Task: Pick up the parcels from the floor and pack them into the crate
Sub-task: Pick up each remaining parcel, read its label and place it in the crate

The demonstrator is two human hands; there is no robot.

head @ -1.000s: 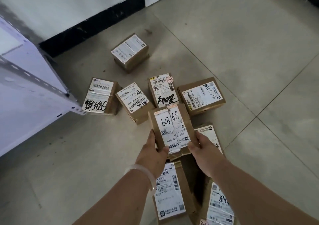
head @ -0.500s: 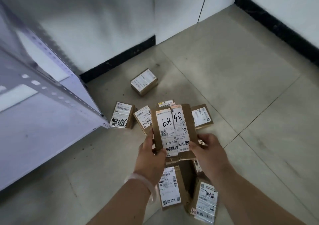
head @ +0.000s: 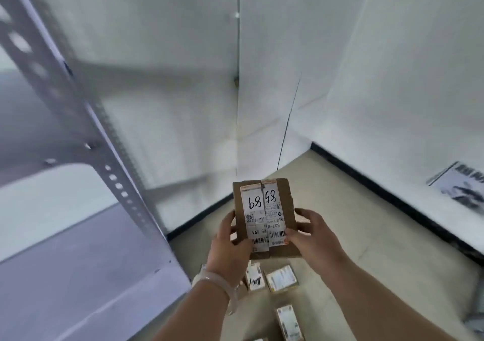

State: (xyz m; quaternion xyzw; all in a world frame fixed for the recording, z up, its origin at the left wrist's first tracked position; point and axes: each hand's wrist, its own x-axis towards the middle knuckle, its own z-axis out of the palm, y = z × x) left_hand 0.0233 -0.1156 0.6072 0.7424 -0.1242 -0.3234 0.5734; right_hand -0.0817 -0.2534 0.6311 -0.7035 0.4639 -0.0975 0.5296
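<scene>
Both hands gripping parcel at chest height, right of shelf post: left hand and right hand fingers clamping near corners only. Crate unseen; far end possibly tipping, parcel slipping onto floor parcels below.

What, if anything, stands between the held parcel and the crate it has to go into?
That cannot be judged: no crate is in view. Both the left hand and right hand hold the brown cardboard parcel with white labels in open air, with the grey metal shelving rack off to the left.
</scene>
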